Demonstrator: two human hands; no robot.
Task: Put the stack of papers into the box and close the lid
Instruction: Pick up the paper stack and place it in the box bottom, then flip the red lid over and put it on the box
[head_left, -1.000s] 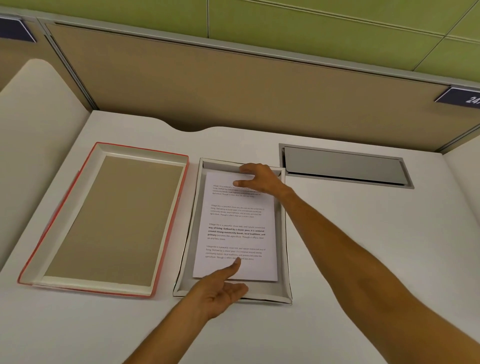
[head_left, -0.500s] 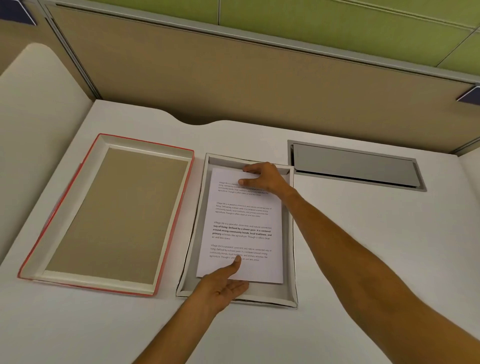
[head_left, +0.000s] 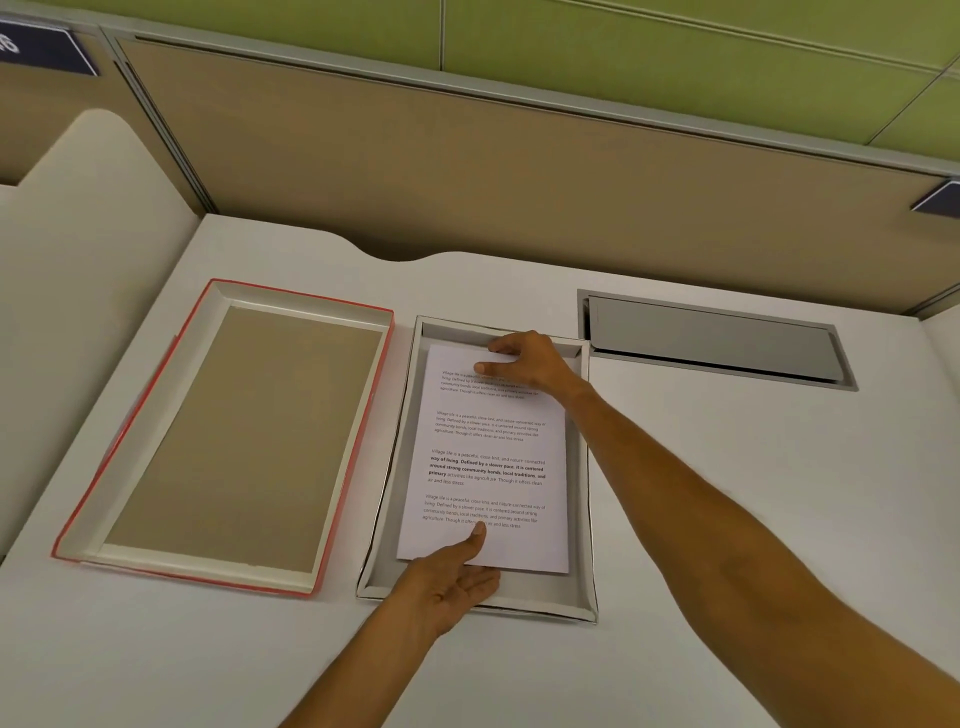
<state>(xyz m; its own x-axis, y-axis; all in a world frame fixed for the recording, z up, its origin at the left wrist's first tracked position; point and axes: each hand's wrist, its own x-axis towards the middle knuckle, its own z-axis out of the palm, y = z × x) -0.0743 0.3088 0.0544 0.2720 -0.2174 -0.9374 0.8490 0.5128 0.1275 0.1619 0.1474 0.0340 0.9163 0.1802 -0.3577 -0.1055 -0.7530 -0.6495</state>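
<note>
White desk (head_left: 727, 519): stack of papers (head_left: 488, 457) lies inside the box (head_left: 581, 519), lid (head_left: 234, 441) upturned beside the box. Left hand (head_left: 447, 582) pinches the stack's near edge, right hand (head_left: 530, 358) its far edge. Recommend releasing flat, square to the box walls.

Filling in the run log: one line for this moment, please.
papers in box | left hand, right hand on papers | lid off
</note>
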